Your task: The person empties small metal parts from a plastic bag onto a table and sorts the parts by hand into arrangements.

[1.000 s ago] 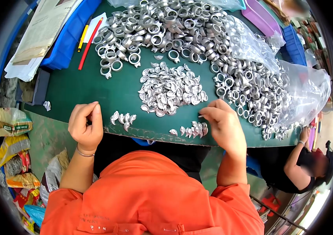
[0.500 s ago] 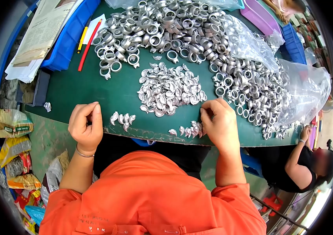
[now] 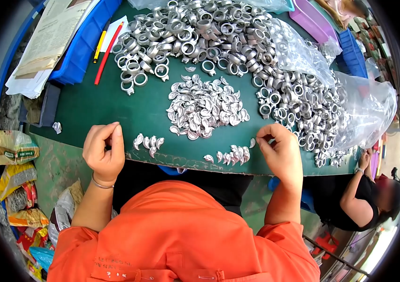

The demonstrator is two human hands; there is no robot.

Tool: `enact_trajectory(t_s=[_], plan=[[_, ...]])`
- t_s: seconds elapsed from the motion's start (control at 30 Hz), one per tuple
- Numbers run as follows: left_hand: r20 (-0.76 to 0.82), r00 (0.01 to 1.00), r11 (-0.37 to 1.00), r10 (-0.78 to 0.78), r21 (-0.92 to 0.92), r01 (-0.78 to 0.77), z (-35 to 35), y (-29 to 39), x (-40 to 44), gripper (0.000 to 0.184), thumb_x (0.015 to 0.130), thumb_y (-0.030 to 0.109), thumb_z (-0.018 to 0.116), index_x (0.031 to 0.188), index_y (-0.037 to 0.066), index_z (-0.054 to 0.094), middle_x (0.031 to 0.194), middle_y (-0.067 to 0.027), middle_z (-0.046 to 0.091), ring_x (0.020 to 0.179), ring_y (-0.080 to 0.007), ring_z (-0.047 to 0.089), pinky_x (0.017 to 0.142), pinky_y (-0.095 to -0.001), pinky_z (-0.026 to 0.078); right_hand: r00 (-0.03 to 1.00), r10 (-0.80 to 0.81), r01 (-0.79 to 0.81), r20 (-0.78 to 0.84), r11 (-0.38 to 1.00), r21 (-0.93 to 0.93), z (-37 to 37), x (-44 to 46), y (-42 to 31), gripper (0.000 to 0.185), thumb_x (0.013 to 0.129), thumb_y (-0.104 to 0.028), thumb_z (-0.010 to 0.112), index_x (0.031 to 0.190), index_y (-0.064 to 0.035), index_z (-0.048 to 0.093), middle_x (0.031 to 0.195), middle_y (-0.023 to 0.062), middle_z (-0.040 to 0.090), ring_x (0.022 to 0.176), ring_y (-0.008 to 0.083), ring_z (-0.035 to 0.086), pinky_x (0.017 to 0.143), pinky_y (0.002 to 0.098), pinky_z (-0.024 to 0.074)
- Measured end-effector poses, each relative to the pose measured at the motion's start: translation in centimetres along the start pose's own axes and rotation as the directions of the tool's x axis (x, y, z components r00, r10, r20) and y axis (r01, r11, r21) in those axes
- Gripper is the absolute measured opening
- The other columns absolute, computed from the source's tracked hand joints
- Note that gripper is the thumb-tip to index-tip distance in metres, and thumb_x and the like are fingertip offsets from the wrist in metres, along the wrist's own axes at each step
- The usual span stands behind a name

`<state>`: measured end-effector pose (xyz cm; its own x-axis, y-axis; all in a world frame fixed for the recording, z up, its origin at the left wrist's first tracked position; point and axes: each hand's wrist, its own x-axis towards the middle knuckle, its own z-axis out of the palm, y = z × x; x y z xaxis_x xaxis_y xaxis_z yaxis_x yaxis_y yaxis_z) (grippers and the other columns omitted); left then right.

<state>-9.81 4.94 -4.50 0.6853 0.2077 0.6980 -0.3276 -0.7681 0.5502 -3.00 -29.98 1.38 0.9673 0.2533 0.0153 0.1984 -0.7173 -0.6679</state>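
My left hand [image 3: 104, 151] rests at the table's front edge, its fingers curled and thumb pressed to the fingertips; whatever it may hold is hidden. Just right of it lies a small group of silver leaf-shaped pieces [image 3: 152, 142]. My right hand [image 3: 280, 149] is bent with thumb and forefinger close together, and what may be between them cannot be made out. One leaf piece [image 3: 252, 142] lies beside its fingertips. Left of that hand is a short row of leaf pieces [image 3: 233, 155]. A larger pile of them [image 3: 204, 107] lies between and beyond both hands.
Many metal rings [image 3: 200, 33] are heaped at the back and right, partly under clear plastic bags [image 3: 364, 110]. A red pencil [image 3: 108, 54], a yellow pen [image 3: 99, 46] and a blue bin [image 3: 85, 42] are at the left. A seated person [image 3: 357, 199] is at the far right.
My right hand moved left, then back right and slightly nearer the table's front edge. A single leaf piece now shows by its fingertips. My left hand has stayed nearly still.
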Motion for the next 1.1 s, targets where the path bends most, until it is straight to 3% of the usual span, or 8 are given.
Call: enact_trajectory(t_s=[0.1, 0.33, 0.4, 0.47, 0.53, 0.73, 0.93, 1.1], plan=[[0.009, 1.000, 1.000, -0.001, 0.002, 0.001, -0.1, 0.0, 0.0, 0.007, 0.087, -0.007, 0.070, 0.093, -0.003, 0.070, 0.075, -0.0074, 0.063, 0.057, -0.0129, 0.051, 0.049, -0.0238, 0.038, 0.998, 0.033, -0.024, 0.052, 0.988, -0.151, 0.4, -0.5, -0.9, 0.011, 0.078, 0.000, 0.073, 0.087, 0.0000, 0.068, 0.080, 0.0141, 0.065, 0.069, 0.0312, 0.066, 0.065, 0.0374, 0.0529], [0.003, 1.000, 1.000, -0.020, 0.003, 0.020, -0.1, 0.0, -0.1, 0.007, 0.087, -0.007, 0.070, 0.093, -0.003, 0.070, 0.076, -0.0072, 0.063, 0.057, -0.0129, 0.051, 0.049, -0.0236, 0.039, 0.988, 0.000, 0.006, 0.157, 0.999, -0.039, -0.7, 0.2, -1.6, 0.006, 0.079, -0.001, 0.073, 0.084, -0.0004, 0.070, 0.079, 0.0131, 0.064, 0.069, 0.0314, 0.064, 0.064, 0.0387, 0.0518], [0.025, 0.999, 0.999, -0.023, -0.025, 0.023, -0.1, 0.1, -0.1, 0.004, 0.091, -0.006, 0.068, 0.094, -0.003, 0.069, 0.079, -0.0058, 0.061, 0.062, -0.0103, 0.049, 0.053, -0.0225, 0.037, 0.990, -0.078, 0.080, 0.118, 0.997, -0.014, 0.7, 0.8, -1.4, 0.008, 0.080, -0.002, 0.074, 0.087, -0.0010, 0.070, 0.081, 0.0128, 0.064, 0.072, 0.0323, 0.064, 0.067, 0.0395, 0.0519], [0.027, 0.999, 0.999, -0.029, -0.019, 0.029, -0.1, 0.2, -0.1, 0.004, 0.091, -0.006, 0.068, 0.094, -0.003, 0.069, 0.078, -0.0058, 0.061, 0.061, -0.0105, 0.050, 0.053, -0.0227, 0.037, 0.969, -0.231, 0.225, -0.091, 0.972, -0.072, 3.1, 1.9, -2.1, 0.012, 0.081, -0.005, 0.075, 0.091, -0.0022, 0.069, 0.084, 0.0118, 0.063, 0.076, 0.0332, 0.064, 0.069, 0.0401, 0.0520], [0.027, 0.999, 0.999, -0.034, -0.011, 0.034, -0.1, 0.2, -0.1, 0.004, 0.090, -0.006, 0.068, 0.094, -0.003, 0.069, 0.078, -0.0058, 0.062, 0.061, -0.0106, 0.050, 0.053, -0.0228, 0.038, 0.938, -0.312, 0.284, -0.153, 0.942, -0.180, 4.3, 2.6, -2.3, 0.014, 0.081, -0.006, 0.076, 0.093, -0.0026, 0.069, 0.087, 0.0111, 0.064, 0.081, 0.0336, 0.064, 0.071, 0.0407, 0.0526], [0.017, 1.000, 1.000, -0.019, -0.016, 0.020, -0.1, 0.0, -0.1, 0.005, 0.089, -0.006, 0.068, 0.093, -0.003, 0.069, 0.077, -0.0060, 0.061, 0.059, -0.0108, 0.048, 0.052, -0.0235, 0.036, 0.987, -0.102, 0.107, -0.122, 0.994, 0.033, 2.6, 1.8, -2.1, 0.010, 0.082, 0.001, 0.073, 0.091, -0.0001, 0.070, 0.085, 0.0142, 0.067, 0.070, 0.0321, 0.065, 0.064, 0.0360, 0.0527], [0.019, 1.000, 1.000, 0.012, -0.018, -0.011, -0.1, -0.2, -0.1, 0.005, 0.090, -0.007, 0.067, 0.094, -0.004, 0.068, 0.077, -0.0065, 0.061, 0.060, -0.0114, 0.049, 0.051, -0.0234, 0.036, 0.986, -0.104, 0.104, -0.130, 0.995, -0.003, 2.5, 1.4, -0.6, 0.011, 0.082, 0.002, 0.074, 0.091, 0.0008, 0.069, 0.085, 0.0142, 0.066, 0.071, 0.0317, 0.065, 0.064, 0.0358, 0.0518], [0.021, 1.000, 1.000, -0.006, -0.017, 0.006, -0.1, -0.2, -0.3, 0.004, 0.092, -0.006, 0.067, 0.095, -0.005, 0.068, 0.079, -0.0063, 0.061, 0.061, -0.0099, 0.049, 0.052, -0.0223, 0.036, 0.975, -0.126, 0.114, -0.181, 0.991, -0.071, 1.1, 0.8, -0.3, 0.015, 0.081, 0.009, 0.068, 0.092, -0.0003, 0.069, 0.093, 0.0130, 0.064, 0.082, 0.0318, 0.063, 0.073, 0.0371, 0.0520]])
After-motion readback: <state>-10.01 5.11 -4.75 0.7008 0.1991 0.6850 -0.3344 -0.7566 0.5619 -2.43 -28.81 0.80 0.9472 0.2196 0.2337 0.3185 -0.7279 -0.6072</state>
